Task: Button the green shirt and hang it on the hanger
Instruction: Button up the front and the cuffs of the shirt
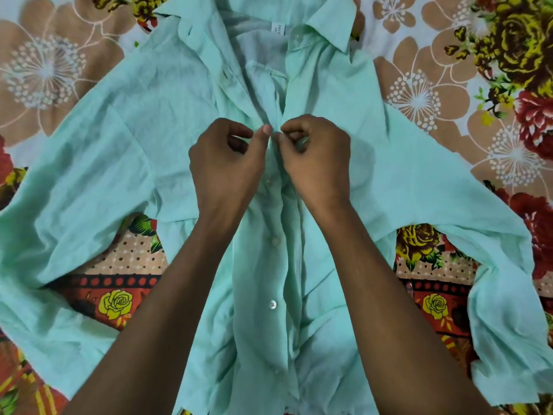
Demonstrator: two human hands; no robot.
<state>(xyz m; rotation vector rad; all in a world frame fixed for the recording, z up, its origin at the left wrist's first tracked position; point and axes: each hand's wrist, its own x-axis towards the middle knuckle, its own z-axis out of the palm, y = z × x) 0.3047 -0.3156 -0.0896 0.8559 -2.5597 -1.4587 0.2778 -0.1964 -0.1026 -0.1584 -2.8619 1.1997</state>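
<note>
The mint green shirt (125, 139) lies flat, front up, on a flowered bedsheet, with its collar at the far end and its sleeves spread to both sides. My left hand (223, 163) pinches the left edge of the placket at chest height. My right hand (317, 157) pinches the right edge beside it, fingertips almost touching. Below the hands the front is closed, with white buttons (273, 304) showing down the middle. Above the hands the front gapes open up to the collar (323, 28). No hanger is in view.
The flowered bedsheet (449, 94) fills the whole view around the shirt. The right sleeve (505, 339) is bunched near the right edge. The left sleeve (39, 265) runs off the left side.
</note>
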